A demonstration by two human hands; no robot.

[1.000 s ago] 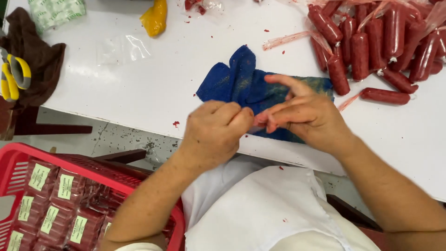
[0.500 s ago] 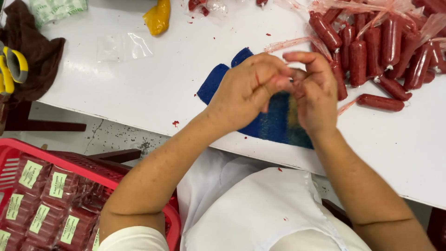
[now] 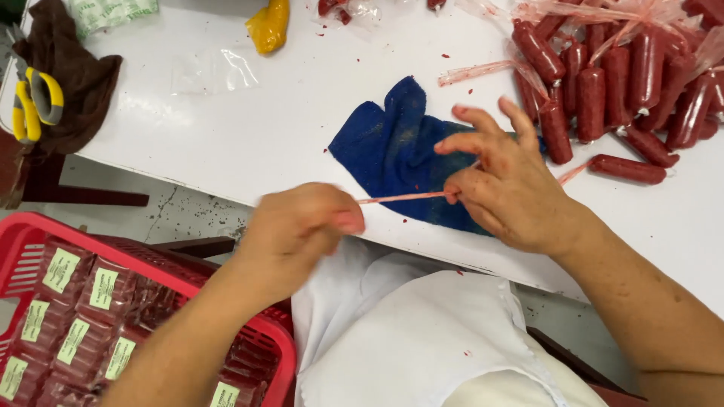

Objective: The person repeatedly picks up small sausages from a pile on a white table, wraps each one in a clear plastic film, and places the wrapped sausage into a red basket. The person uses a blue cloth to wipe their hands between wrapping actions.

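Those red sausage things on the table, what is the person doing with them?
A person is stretching a thin pinkish strip of casing between two bare hands above a blue cloth on the white table. The left hand pinches one end and the right hand pinches the other. A pile of red sausages lies beside the right hand. Scissors rest on a brown cloth at the far left, and a red basket of labelled packs sits below the table edge.

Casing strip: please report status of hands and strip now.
Left hand and right hand pinch casing strip taut. Strip over blue cloth. Sausages beyond right hand.
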